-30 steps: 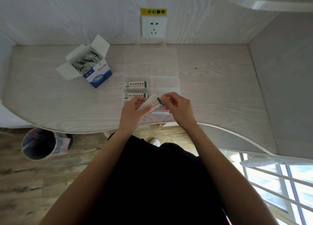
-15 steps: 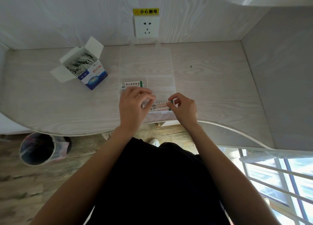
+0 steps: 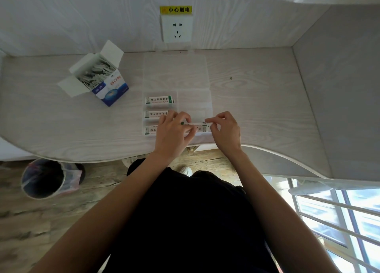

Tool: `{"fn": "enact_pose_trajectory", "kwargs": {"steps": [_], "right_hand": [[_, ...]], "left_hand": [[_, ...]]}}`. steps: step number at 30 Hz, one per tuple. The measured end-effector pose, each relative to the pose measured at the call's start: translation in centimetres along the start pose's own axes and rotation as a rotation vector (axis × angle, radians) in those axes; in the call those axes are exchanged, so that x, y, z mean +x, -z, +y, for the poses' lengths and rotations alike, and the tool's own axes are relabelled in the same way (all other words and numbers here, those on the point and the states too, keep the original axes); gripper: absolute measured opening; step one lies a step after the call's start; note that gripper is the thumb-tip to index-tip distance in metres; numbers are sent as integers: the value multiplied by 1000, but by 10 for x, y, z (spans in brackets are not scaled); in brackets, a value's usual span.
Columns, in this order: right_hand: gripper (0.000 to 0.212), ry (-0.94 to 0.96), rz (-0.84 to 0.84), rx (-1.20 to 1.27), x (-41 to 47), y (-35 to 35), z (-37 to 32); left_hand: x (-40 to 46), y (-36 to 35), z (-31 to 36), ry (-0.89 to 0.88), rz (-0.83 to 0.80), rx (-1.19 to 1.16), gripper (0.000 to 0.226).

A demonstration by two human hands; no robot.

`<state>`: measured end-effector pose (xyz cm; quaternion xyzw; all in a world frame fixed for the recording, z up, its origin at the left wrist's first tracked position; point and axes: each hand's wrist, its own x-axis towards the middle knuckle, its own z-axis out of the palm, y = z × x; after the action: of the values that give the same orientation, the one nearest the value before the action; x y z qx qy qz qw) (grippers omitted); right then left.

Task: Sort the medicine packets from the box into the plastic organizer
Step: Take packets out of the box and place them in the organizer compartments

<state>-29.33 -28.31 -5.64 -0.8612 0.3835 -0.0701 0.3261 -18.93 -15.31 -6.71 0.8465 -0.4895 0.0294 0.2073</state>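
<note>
While both hands work over the nearest row of the organizer [image 3: 207,100], the chief risk is a packet [image 3: 200,127] seated crooked: the right hand [image 3: 225,130] pinches its right end between thumb and forefinger, and the left hand [image 3: 171,132] lies curled over its other end, fingertips pressing down. If either end is let go before the packet lies flat in the near right compartment, it could spring up or ride over the divider. The left palm also covers part of the packet in the near left compartment [image 3: 149,130], so a careless drag might pull that one out of place. Beyond, two more packets [image 3: 159,100] lie flat in the left column, safe unless knocked. Farther still, the box [image 3: 98,77] stands open at the far left with many packets upright inside; reaching across for it could brush the clear lid [image 3: 174,71] lying open toward the wall.
</note>
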Motion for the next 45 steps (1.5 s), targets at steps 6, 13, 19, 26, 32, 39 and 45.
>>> {"fn": "enact_pose_trajectory", "kwargs": {"steps": [6,13,19,26,32,39,45], "right_hand": [[22,18,-39,-176,2,2,-8],[22,77,-102,-243,8,6,-11],[36,91,-158,-434,9,5,-17],[39,87,-162,-455,8,8,-17],[45,100,-159,-593,5,2,-24],[44,60,-161,-530,1,2,-24],[46,52,-200,-565,4,1,-26]], "left_hand": [[4,5,-6,132,-7,-59,21],[18,11,-13,85,-195,81,15],[24,13,-15,61,-246,121,24],[23,11,-20,8,-275,148,32],[22,11,-19,-14,-249,178,28],[22,10,-20,-26,-270,207,31],[18,8,-19,14,-228,148,22]]}}
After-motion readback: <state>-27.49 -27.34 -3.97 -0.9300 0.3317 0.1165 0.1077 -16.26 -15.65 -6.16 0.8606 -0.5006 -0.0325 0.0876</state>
